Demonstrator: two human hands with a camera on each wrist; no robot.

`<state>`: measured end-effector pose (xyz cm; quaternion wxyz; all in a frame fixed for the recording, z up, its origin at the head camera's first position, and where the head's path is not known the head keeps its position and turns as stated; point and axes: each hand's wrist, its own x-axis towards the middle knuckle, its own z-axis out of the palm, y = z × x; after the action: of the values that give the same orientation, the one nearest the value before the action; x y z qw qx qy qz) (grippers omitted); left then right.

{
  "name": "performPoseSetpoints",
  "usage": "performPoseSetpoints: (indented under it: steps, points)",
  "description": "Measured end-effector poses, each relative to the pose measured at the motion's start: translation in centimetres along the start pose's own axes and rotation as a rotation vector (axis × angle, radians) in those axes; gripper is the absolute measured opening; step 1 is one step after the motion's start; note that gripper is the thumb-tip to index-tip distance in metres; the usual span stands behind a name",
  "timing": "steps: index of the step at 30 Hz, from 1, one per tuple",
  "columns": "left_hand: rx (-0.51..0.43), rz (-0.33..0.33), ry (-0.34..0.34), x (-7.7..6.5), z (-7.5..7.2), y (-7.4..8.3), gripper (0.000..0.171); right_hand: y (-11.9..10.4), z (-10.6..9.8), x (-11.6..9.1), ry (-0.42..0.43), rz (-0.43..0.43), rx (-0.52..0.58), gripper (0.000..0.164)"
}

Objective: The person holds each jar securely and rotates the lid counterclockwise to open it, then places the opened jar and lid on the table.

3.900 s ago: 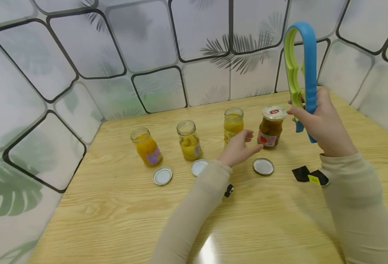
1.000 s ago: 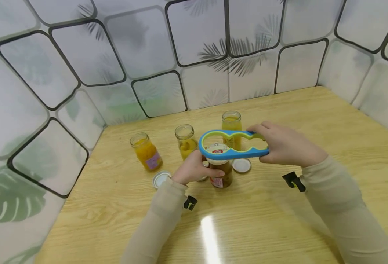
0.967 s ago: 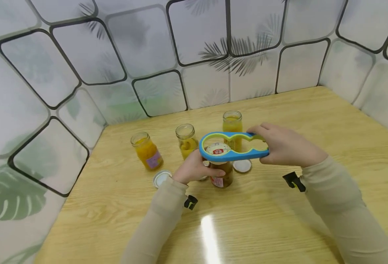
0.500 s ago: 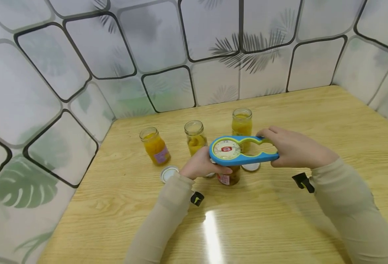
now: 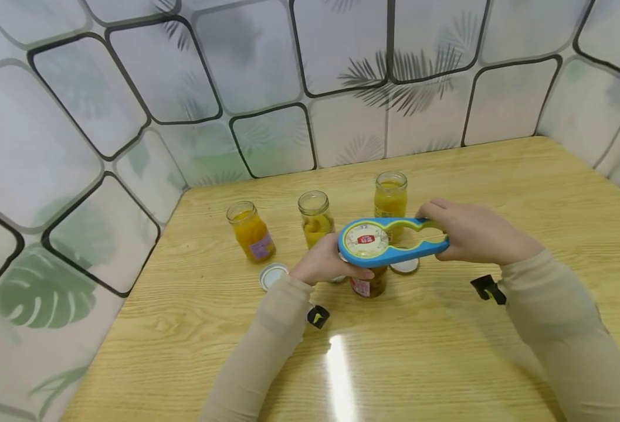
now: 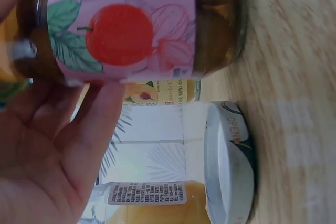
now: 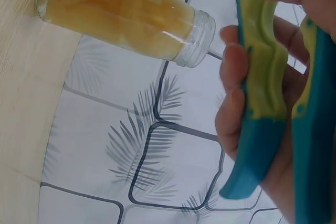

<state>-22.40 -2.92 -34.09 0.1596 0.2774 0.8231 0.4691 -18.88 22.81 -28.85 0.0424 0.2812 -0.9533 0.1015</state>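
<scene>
A capped jar (image 5: 369, 283) of brown fruit with a pink label stands on the table, and my left hand (image 5: 324, 259) grips its side. In the left wrist view the label (image 6: 123, 30) shows a red fruit with leaves. Around the jar's lid (image 5: 366, 240) sits the large loop of a blue and green jar opener (image 5: 405, 253). My right hand (image 5: 481, 233) holds the opener's two handles at the right. In the right wrist view several fingers (image 7: 234, 64) curl round the handles. Part of the jar is hidden behind my left hand and the opener.
Three uncapped glass jars stand behind: one of orange fruit (image 5: 251, 232) at left, one of yellow fruit (image 5: 316, 220) in the middle, another yellow one (image 5: 391, 196) at right. Loose lids lie before them, including a left one (image 5: 274, 275) and a right one (image 5: 406, 265). A patterned wall (image 5: 341, 129) closes the back.
From beside the other jars, the capped jar came forward into my left hand. The opener swung from upright to flat, then lowered until its loop surrounded the lid. The head view shifted slightly.
</scene>
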Motion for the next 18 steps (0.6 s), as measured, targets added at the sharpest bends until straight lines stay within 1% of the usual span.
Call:
performPoseSetpoints:
  steps: [4,8,14,18]
  points:
    - [-0.052,0.035,-0.076,-0.11,-0.35,-0.32,0.071,0.25,0.10,0.04,0.018,-0.044,0.008,0.049]
    - [-0.068,0.066,-0.137,-0.21,-0.65,-0.47,0.069,0.37,0.09,-0.03,0.015,-0.060,0.040,0.049]
    - [-0.097,0.100,-0.178,-0.26,-0.83,-0.47,0.069,0.46,0.07,-0.02,-0.007,-0.052,0.089,0.046]
    - [-0.109,0.121,-0.200,-0.18,-0.84,-0.62,0.067,0.59,0.08,-0.04,-0.021,-0.062,0.127,0.045]
